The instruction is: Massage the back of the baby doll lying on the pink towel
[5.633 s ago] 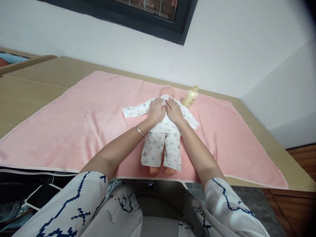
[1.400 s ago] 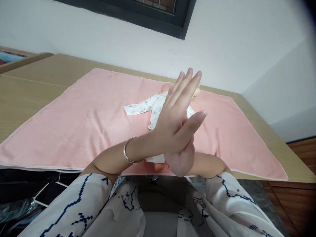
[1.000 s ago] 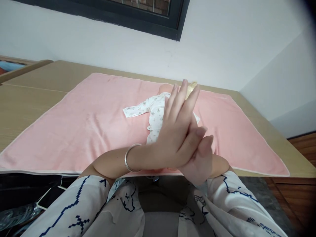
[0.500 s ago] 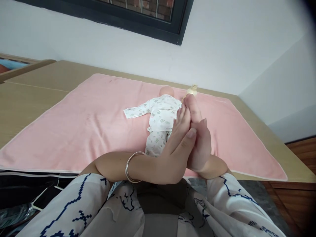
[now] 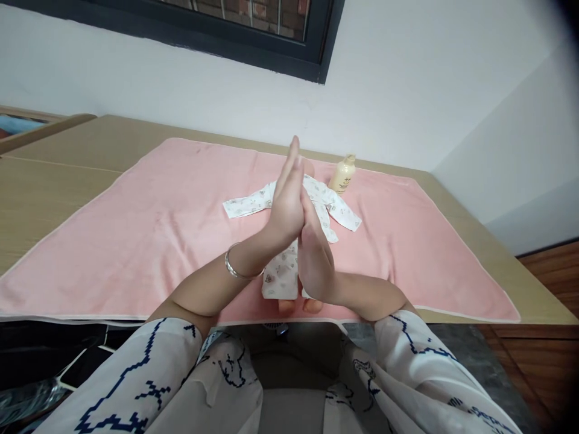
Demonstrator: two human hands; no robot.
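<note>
Your L hand [image 5: 286, 208] & R hand [image 5: 316, 259] are flat, palm-to-palm, w/ nothing held; baby doll [image 5: 325, 216] lies below, long axis near-far, hands abt equally close.

Pink cloth over a pale wooden table.
From here I see bare table [image 5: 67, 141] along the back and both sides of the creased, white-edged cloth [image 5: 136, 241], its hem running along the front; on it lies a doll [image 5: 280, 274] in printed clothes, sleeves spread, feet toward the near edge, with a cream bottle [image 5: 342, 176] near its shoulder.
</note>
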